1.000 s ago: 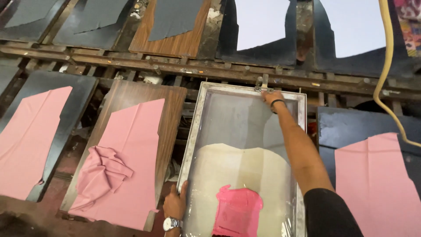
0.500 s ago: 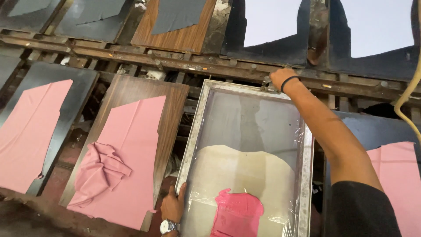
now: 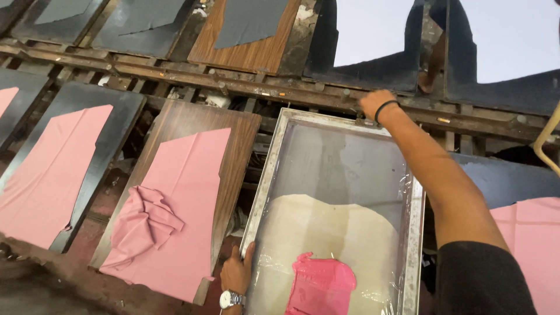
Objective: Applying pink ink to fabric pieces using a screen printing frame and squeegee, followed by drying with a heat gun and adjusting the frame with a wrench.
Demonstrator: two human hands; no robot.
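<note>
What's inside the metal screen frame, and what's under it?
Inside the screen frame: grey mesh, a cream patch, and a pink ink blob near the bottom. The left hand and right hand grip its edges. Whatever lies beneath is covered by the screen.

Angled dark and wooden boards [image 3: 245, 35] along rusty rails [image 3: 175, 73].

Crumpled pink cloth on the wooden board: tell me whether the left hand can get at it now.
Probably yes, once it lets go. The left hand grips the screen frame edge, and the crumpled pink cloth lies uncovered on the neighbouring board, nothing between.
</note>
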